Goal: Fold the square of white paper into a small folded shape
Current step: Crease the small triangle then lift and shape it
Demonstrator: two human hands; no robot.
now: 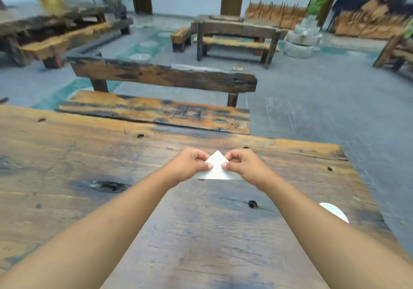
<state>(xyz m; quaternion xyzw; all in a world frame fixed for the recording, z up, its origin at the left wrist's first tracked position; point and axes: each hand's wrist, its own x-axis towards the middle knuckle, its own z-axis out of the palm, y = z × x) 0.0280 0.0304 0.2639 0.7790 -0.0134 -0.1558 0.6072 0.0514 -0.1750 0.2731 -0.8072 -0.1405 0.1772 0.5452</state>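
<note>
The white paper (216, 165) is folded into a triangle, its point facing away from me, and is held just above a worn wooden table (111, 177). My left hand (188, 165) pinches its left side between thumb and fingers. My right hand (244, 164) pinches its right side the same way. The two lower corners of the triangle are partly hidden behind my hands. Both forearms reach in from the bottom of the view.
A white rounded object (335, 211) peeks out behind my right forearm near the table's right edge. A wooden bench (156, 112) stands just beyond the table's far edge. More benches and tables (237, 33) stand farther off on the grey floor.
</note>
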